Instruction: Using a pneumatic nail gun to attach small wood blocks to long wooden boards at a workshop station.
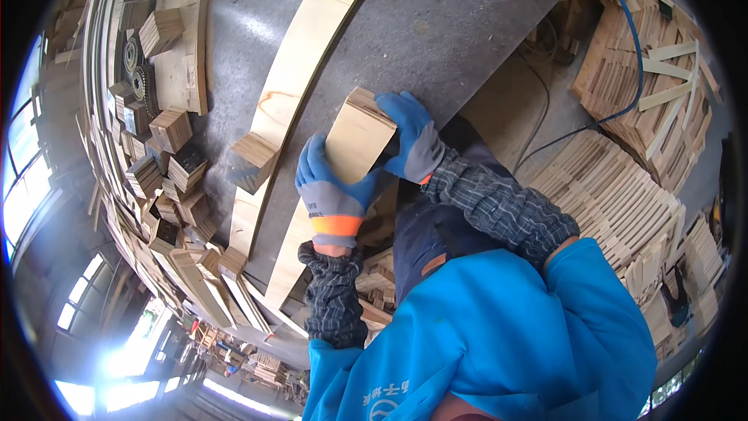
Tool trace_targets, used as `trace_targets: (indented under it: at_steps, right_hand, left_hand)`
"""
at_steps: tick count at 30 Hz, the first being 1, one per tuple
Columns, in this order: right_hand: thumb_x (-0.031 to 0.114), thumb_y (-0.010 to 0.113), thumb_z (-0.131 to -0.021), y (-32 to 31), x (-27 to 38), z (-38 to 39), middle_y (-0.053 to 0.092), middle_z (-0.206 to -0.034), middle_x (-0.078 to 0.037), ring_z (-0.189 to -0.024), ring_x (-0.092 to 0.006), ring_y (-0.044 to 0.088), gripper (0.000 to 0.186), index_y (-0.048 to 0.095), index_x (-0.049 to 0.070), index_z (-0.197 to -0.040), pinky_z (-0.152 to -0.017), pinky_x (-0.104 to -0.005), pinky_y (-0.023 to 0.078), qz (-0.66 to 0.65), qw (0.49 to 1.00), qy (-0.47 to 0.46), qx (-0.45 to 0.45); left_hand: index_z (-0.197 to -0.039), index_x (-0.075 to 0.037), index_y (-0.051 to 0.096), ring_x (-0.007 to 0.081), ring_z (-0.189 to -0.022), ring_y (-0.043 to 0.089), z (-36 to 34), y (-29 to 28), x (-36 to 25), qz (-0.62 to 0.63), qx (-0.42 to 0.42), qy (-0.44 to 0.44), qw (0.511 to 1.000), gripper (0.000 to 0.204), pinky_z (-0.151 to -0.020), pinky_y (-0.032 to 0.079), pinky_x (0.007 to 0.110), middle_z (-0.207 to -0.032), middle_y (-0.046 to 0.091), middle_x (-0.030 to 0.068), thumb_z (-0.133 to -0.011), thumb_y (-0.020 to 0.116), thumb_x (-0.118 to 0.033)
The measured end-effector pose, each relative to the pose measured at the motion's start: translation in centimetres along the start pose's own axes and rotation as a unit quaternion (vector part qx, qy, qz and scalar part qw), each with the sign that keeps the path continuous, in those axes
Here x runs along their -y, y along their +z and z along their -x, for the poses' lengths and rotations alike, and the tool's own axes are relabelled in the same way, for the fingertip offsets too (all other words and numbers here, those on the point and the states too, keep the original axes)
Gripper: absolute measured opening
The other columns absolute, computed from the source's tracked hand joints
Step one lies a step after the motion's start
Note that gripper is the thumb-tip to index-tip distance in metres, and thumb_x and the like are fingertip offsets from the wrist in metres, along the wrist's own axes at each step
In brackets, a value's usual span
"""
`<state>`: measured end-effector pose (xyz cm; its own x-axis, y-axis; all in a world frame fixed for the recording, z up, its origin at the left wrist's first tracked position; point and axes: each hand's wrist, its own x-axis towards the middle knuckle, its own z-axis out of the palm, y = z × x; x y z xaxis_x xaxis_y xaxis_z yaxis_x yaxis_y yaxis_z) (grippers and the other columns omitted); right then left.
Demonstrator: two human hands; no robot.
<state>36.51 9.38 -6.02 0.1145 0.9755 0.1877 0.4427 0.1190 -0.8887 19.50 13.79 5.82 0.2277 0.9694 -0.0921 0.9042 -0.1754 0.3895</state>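
Between my two gloved hands is a small stack of wooden boards [360,136], its pale flat face toward me and layered edges showing at its top. My left hand [333,187], in a blue and grey glove with an orange cuff, grips its left and lower side. Against its right side presses my right hand [413,136], whose fingertips curl over the upper corner. The stack is over the near edge of the grey table [460,23]. To its left, a wooden block [255,160] sits on a long pale wooden strip [300,62].
Many wood blocks [171,129] and a coiled dark chain [142,82] crowd the table's left side beside a wide plank [183,54]. At the right, stacked boards [615,195] and a larger wood pile [631,70] stand low, with a blue hose [640,62] running across.
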Motion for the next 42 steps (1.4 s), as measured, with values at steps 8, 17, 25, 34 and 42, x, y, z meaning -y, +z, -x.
trace_targets:
  at_steps: [8, 17, 25, 34, 42]
  right_hand:
    - [0.023, 0.089, -0.08, 0.0, 0.0, 0.0, 0.059, -0.147, -0.021, -0.138, -0.0443, 0.058, 0.088, 0.045, 0.006, -0.154, -0.123, -0.0609, 0.04, 0.014, 1.0, -0.002, -0.011]
    - [0.02, 0.087, -0.081, 0.1, 0.1, -0.2, 0.061, -0.143, -0.024, -0.135, -0.0449, 0.059, 0.082, 0.047, 0.006, -0.151, -0.122, -0.0607, 0.04, 0.003, 1.0, -0.004, -0.02]
    - [0.02, 0.087, -0.081, 0.0, 0.2, -0.4, 0.063, -0.142, -0.022, -0.133, -0.0454, 0.06, 0.077, 0.05, 0.007, -0.148, -0.121, -0.0607, 0.041, -0.001, 1.0, 0.008, -0.001]
    - [0.019, 0.087, -0.081, -0.2, 0.5, -0.5, 0.063, -0.143, -0.021, -0.135, -0.0449, 0.06, 0.077, 0.05, 0.007, -0.147, -0.122, -0.0607, 0.041, -0.001, 1.0, 0.017, 0.008]
    - [0.02, 0.088, -0.081, -0.1, 0.4, -0.4, 0.062, -0.144, -0.021, -0.136, -0.0449, 0.06, 0.077, 0.05, 0.007, -0.147, -0.122, -0.0611, 0.041, 0.004, 1.0, 0.011, -0.014]
  left_hand:
    - [-0.149, -0.001, 0.054, 0.0435, -0.127, 0.063, -1.7, 1.5, -1.8, 0.012, 0.007, 0.002, 1.0, 0.099, -0.107, 0.053, 0.052, -0.138, 0.064, 0.0233, -0.068, 0.098, -0.037]
    - [-0.142, -0.003, 0.061, 0.0412, -0.118, 0.07, -2.1, 2.0, -1.6, -0.006, 0.018, -0.023, 1.0, 0.088, -0.104, 0.056, 0.05, -0.13, 0.071, 0.0214, -0.069, 0.096, -0.038]
    - [-0.141, -0.002, 0.062, 0.0407, -0.119, 0.07, -2.2, 2.2, -1.5, 0.007, 0.023, -0.024, 0.999, 0.091, -0.104, 0.056, 0.05, -0.13, 0.071, 0.0215, -0.066, 0.098, -0.038]
    - [-0.144, -0.003, 0.059, 0.0414, -0.121, 0.067, -2.1, 2.2, -1.2, 0.015, 0.034, -0.029, 0.999, 0.088, -0.108, 0.048, 0.052, -0.131, 0.07, 0.0202, -0.07, 0.093, -0.036]
    - [-0.142, -0.003, 0.061, 0.0417, -0.12, 0.067, -2.0, 2.5, -1.1, 0.011, 0.003, -0.022, 1.0, 0.087, -0.108, 0.048, 0.052, -0.129, 0.071, 0.0203, -0.069, 0.093, -0.037]
